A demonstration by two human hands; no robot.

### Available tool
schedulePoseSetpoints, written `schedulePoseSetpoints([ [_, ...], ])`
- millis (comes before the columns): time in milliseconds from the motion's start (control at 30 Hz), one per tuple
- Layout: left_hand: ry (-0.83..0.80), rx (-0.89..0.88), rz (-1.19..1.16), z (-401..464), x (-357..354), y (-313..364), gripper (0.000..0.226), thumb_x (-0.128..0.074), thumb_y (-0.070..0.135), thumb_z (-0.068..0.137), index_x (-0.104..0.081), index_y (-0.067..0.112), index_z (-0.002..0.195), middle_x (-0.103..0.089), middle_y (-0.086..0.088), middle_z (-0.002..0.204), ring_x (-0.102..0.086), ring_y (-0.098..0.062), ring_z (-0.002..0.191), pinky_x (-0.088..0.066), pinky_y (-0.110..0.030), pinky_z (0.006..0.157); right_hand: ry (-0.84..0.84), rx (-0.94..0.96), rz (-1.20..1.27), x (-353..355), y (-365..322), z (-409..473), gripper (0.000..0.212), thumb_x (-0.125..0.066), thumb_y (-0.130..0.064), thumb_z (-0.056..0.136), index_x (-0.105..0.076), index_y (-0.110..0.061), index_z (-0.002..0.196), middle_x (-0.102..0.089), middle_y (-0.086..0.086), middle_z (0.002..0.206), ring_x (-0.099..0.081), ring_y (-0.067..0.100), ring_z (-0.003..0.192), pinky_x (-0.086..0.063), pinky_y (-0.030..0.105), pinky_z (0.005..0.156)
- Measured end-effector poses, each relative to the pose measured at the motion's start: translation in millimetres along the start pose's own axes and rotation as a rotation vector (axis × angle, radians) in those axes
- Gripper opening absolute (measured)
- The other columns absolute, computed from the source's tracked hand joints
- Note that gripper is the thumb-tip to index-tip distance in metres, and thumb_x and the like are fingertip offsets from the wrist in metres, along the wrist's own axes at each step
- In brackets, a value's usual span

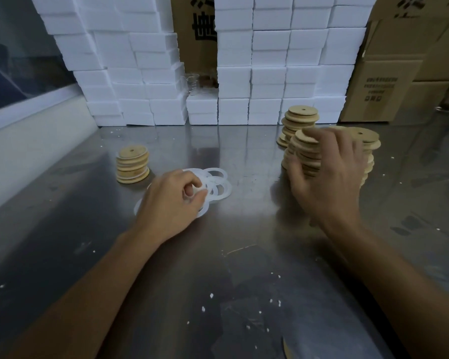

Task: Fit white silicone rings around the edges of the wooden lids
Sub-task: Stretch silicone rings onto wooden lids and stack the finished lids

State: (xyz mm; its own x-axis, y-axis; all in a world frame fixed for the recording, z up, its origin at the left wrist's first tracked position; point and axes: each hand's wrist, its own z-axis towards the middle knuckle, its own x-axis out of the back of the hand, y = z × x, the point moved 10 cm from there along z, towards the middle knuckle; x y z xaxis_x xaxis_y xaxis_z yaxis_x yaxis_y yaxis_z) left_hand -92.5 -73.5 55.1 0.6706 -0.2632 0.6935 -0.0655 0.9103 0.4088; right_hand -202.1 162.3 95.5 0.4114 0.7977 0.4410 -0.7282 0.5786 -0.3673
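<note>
Glossy steel table [244, 156]; matt wooden lids [132, 161]; translucent silicone rings [218, 186]

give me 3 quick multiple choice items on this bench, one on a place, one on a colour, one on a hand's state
1. Where are the loose rings?
A. beside the left hand
B. on top of the foam boxes
C. on a cardboard carton

2. What colour are the foam boxes?
A. brown
B. white
C. blue

3. What is the right hand doing?
A. lying flat on the table
B. reaching around a stack of wooden lids
C. holding a ring

Answers: 1 A, rings lie at its fingertips; 2 B, plainly white; 3 B, fingers spread around the stack.
</note>
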Motion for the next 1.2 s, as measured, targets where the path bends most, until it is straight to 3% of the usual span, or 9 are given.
schedulePoseSetpoints([
  [67,-0.086,0.014,0.052,-2,-11,0,0.025,-0.078,0.035,0.077,-0.074,0.018,0.095,-0.063,0.004,0.085,-0.057,-0.016,0.078,-0.051,-0.039,0.076,-0.133,-0.038,-0.104,-10,11,1,0.06,-0.068,-0.031,0.085,-0.048,-0.019,0.14,-0.046,0.004,0.145,-0.038,0.029,0.135,-0.023,0.045,0.106],
  [167,-0.142,0.031,0.104,-3,-15,0,0.033,-0.077,0.043,0.078,-0.076,0.019,0.1,-0.066,0.002,0.1,-0.056,-0.014,0.089,-0.049,-0.037,0.084,-0.243,-0.019,-0.204,-22,17,0,0.065,-0.066,-0.03,0.084,-0.042,-0.024,0.144,-0.041,-0.002,0.151,-0.032,0.025,0.14,-0.015,0.046,0.108],
  [333,-0.143,0.059,0.098,-3,-15,0,0.024,-0.077,0.039,0.079,-0.076,0.02,0.093,-0.064,0.004,0.094,-0.054,-0.013,0.086,-0.044,-0.032,0.08,-0.074,-0.025,-0.113,-4,14,4,0.04,-0.061,-0.01,0.081,-0.063,-0.02,0.12,-0.06,-0.002,0.131,-0.047,0.031,0.121,-0.023,0.048,0.1],
  [533,-0.155,0.056,0.067,-2,-15,5,0.006,-0.073,0.021,0.085,-0.073,0.018,0.08,-0.063,0.004,0.086,-0.053,-0.012,0.083,-0.043,-0.033,0.079,0.064,0.163,0.111,15,-19,2,0.035,-0.063,0.003,0.08,-0.069,-0.009,0.112,-0.067,0.006,0.117,-0.056,0.035,0.105,-0.039,0.046,0.088],
  [733,-0.121,-0.005,0.061,-2,-10,13,0.011,-0.064,0.013,0.091,-0.067,0.011,0.081,-0.06,0.002,0.086,-0.054,-0.018,0.085,-0.045,-0.037,0.079,-0.184,0.239,0.413,-13,-65,-20,0.024,-0.065,-0.013,0.094,-0.064,-0.011,0.119,-0.061,-0.001,0.102,-0.052,0.008,0.072,-0.046,0.025,0.064],
  [900,0.049,-0.205,0.035,1,14,42,0.013,-0.052,0.014,0.093,-0.059,0.008,0.084,-0.059,-0.001,0.079,-0.052,-0.02,0.071,-0.041,-0.035,0.066,-0.286,0.006,0.632,-35,-53,-32,0.026,-0.066,0.001,0.081,-0.07,-0.012,0.104,-0.066,0.0,0.101,-0.065,0.011,0.083,-0.052,0.021,0.069],
  [1033,0.117,-0.066,-0.273,-3,20,41,0.017,-0.054,0.01,0.095,-0.056,0.018,0.081,-0.057,0.012,0.068,-0.056,-0.005,0.065,-0.039,-0.012,0.062,-0.363,-0.366,0.86,-55,-23,-37,0.026,-0.057,-0.019,0.077,-0.073,-0.01,0.095,-0.068,0.005,0.104,-0.067,0.017,0.095,-0.056,0.037,0.081],
  [1133,0.035,0.232,-0.661,-4,1,24,0.024,-0.055,0.006,0.096,-0.06,0.019,0.077,-0.064,0.011,0.066,-0.06,-0.004,0.068,-0.049,-0.019,0.066,-0.37,-0.343,0.821,-53,-22,-36,0.037,-0.054,-0.045,0.082,-0.075,-0.014,0.09,-0.068,-0.003,0.102,-0.064,0.011,0.099,-0.053,0.036,0.085],
  [1200,-0.042,0.419,-0.84,-10,-16,16,0.02,-0.055,0.013,0.098,-0.064,0.018,0.08,-0.068,0.004,0.076,-0.063,-0.015,0.078,-0.053,-0.032,0.075,-0.383,-0.24,0.744,-50,-30,-36,0.044,-0.05,-0.053,0.085,-0.075,-0.016,0.089,-0.067,-0.006,0.1,-0.062,0.01,0.1,-0.051,0.034,0.086],
])
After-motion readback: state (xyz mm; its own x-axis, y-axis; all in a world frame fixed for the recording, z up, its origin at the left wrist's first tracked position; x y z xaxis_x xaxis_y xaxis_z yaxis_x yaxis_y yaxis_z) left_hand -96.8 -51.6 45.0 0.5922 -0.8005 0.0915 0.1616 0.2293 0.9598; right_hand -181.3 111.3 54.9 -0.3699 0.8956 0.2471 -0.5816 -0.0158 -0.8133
